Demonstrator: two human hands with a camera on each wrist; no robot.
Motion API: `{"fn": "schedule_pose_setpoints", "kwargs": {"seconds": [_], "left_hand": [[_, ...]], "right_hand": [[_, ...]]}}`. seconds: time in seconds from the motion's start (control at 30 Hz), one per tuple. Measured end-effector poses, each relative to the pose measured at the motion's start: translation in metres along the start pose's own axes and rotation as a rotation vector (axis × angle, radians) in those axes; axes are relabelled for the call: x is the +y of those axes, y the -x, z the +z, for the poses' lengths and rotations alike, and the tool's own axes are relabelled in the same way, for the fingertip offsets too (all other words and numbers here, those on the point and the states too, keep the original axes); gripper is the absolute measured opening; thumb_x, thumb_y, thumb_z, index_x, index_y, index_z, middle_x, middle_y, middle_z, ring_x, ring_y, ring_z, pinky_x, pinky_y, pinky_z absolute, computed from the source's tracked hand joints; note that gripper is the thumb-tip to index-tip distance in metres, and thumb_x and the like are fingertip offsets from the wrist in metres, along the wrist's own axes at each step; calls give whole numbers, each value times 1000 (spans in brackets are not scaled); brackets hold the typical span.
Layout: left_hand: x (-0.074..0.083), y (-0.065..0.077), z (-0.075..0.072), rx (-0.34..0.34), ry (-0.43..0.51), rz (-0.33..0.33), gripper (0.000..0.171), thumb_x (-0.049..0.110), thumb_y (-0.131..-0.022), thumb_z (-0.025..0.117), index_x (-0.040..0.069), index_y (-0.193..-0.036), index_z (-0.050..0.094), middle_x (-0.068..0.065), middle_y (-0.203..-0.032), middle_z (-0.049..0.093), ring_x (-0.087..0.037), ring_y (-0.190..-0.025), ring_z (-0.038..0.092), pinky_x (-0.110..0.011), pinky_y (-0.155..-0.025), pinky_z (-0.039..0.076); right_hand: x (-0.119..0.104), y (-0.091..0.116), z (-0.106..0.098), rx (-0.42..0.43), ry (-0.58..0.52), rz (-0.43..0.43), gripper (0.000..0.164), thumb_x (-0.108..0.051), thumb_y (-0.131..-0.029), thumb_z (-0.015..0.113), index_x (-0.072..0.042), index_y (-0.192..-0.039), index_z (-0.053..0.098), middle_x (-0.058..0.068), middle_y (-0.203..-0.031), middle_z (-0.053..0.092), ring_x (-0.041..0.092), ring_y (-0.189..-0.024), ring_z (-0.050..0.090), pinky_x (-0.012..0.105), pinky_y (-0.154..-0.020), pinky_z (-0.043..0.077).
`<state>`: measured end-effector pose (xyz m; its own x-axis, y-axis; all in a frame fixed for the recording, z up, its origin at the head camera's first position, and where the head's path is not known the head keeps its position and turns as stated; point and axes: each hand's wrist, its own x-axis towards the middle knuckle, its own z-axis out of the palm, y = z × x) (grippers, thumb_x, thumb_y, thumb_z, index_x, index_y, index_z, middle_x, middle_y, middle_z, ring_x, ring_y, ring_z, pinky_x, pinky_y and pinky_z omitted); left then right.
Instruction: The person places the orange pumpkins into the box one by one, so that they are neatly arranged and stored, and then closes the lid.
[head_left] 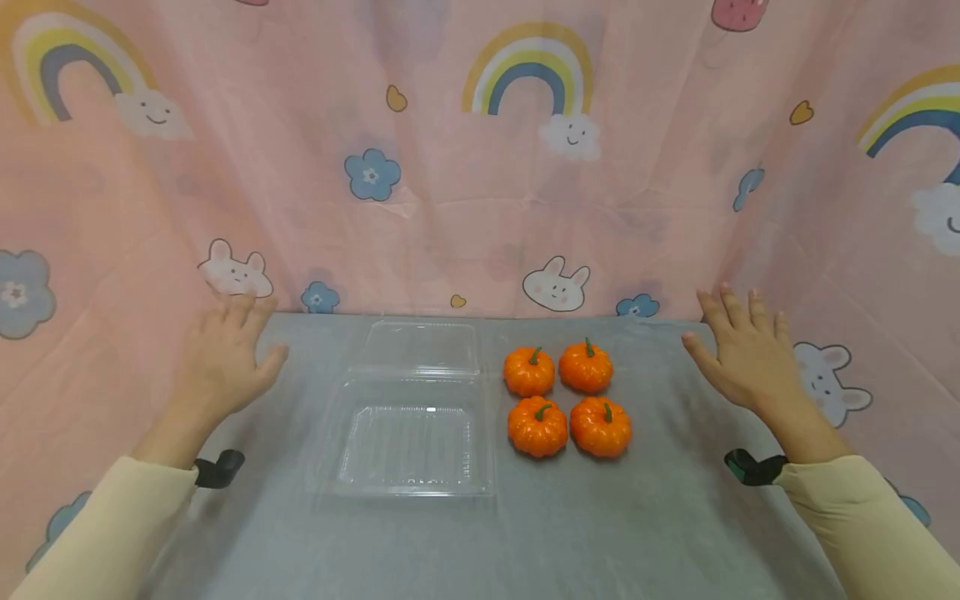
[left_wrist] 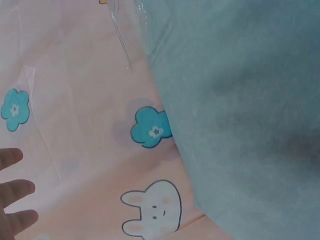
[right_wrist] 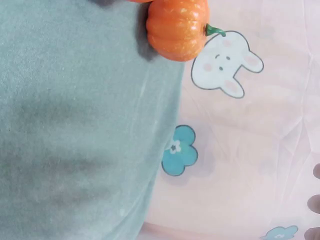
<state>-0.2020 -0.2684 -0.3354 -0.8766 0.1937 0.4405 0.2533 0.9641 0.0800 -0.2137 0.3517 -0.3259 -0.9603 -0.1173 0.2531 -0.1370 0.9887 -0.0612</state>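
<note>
My left hand [head_left: 227, 360] hovers at the left side of the table, fingers spread and holding nothing. A clear plastic clamshell box [head_left: 333, 433] lies nearest to it, its lid [head_left: 422, 346] folded back toward the curtain. Over the table's right side, my right hand [head_left: 750, 357] is likewise spread and bare. Between the box and that hand sit several small orange pumpkins with green stems, in two rows: a back-left pumpkin [head_left: 528, 372], a back-right pumpkin [head_left: 587, 367], a front-left pumpkin [head_left: 537, 427] and a front-right pumpkin [head_left: 602, 427]. One pumpkin [right_wrist: 177, 30] shows whole in the right wrist view.
A grey cloth [head_left: 570, 533] covers the table. Pink curtain [head_left: 450, 233] with rainbows, rabbits and flowers hangs behind it and along both sides. Black straps [head_left: 753, 468] circle the wrists at the cream sleeves [head_left: 862, 517].
</note>
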Motion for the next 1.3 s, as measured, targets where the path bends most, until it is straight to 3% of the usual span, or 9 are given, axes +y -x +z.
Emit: {"fn": "schedule_pose_setpoints", "kwargs": {"seconds": [0.1, 0.33, 0.63, 0.87, 1.1, 1.3], "left_hand": [[4, 4, 1, 22, 42, 13, 57, 33, -89, 54, 6, -139, 46, -25, -143, 44, -50, -125, 41, -69, -88, 37], [10, 17, 6, -2, 206, 17, 58, 30, -90, 58, 5, -140, 47, -22, -141, 48, -44, -130, 41, -63, -104, 33], [21, 39, 16, -120, 412, -91, 55, 31, -93, 58, 7, -142, 45, -22, -143, 47, -43, -128, 43, -61, -100, 39], [30, 50, 28, -189, 597, -141, 52, 23, -95, 58, 3, -141, 43, -23, -142, 47, -45, -123, 50, -59, -93, 48], [34, 57, 41, -215, 686, -169, 47, 21, -97, 55, 7, -140, 45, -22, -138, 51, -44, -117, 56, -61, -91, 48], [36, 62, 51, -234, 771, -186, 44, 16, -97, 55, 6, -139, 46, -24, -136, 54, -42, -111, 61, -43, -79, 58]], "right_hand": [[-2, 2, -1, 13, -6, -15, 71, -55, -100, 30, -14, -155, 14, 24, -160, 7, 53, -143, -2, 74, -109, -1], [-12, 6, -3, 41, -29, -40, 68, -54, -99, 35, -11, -151, 28, 31, -151, 26, 55, -138, 16, 75, -104, 16], [-28, 12, -3, 78, -177, -124, 53, -44, -98, 47, -5, -134, 51, 28, -134, 49, 49, -118, 43, 67, -99, 32], [-39, 20, 1, -48, -320, -88, 51, -40, -94, 59, -6, -132, 54, 22, -134, 54, 43, -117, 49, 65, -93, 41], [-44, 27, 10, -142, -474, -50, 54, -40, -91, 63, -13, -135, 51, 20, -135, 53, 45, -114, 54, 61, -87, 51], [-49, 35, 23, -186, -554, -34, 59, -38, -89, 67, -13, -138, 48, 22, -137, 50, 45, -114, 56, 57, -86, 54]]}}
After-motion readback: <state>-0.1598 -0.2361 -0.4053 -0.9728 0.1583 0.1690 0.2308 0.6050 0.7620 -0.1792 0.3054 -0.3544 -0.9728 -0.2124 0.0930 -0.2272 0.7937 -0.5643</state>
